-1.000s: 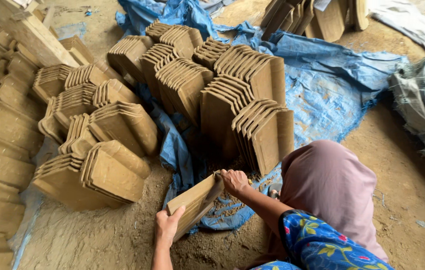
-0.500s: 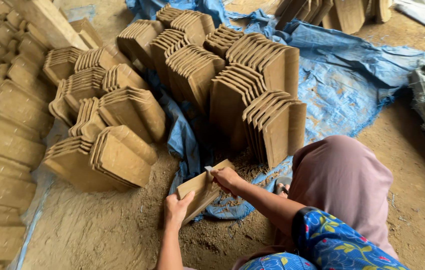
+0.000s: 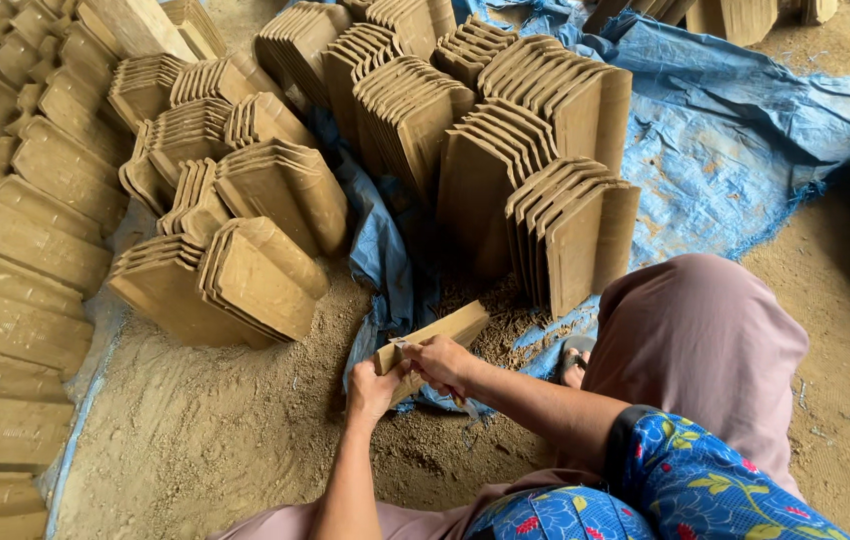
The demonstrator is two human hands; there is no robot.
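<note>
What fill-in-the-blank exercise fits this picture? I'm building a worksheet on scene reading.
1. Both hands hold one clay ____ on its edge.
2. The stacked tiles behind it stand on a ____ tarp.
3. The right hand grips the held tile's upper edge; the ____ hand supports its near end.

Missing: tile; blue; left

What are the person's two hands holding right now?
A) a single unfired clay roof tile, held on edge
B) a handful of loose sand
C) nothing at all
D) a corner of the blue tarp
A: the left hand props the lower end of a clay roof tile while the right hand presses a small tool against its edge, above the sandy ground.
</note>
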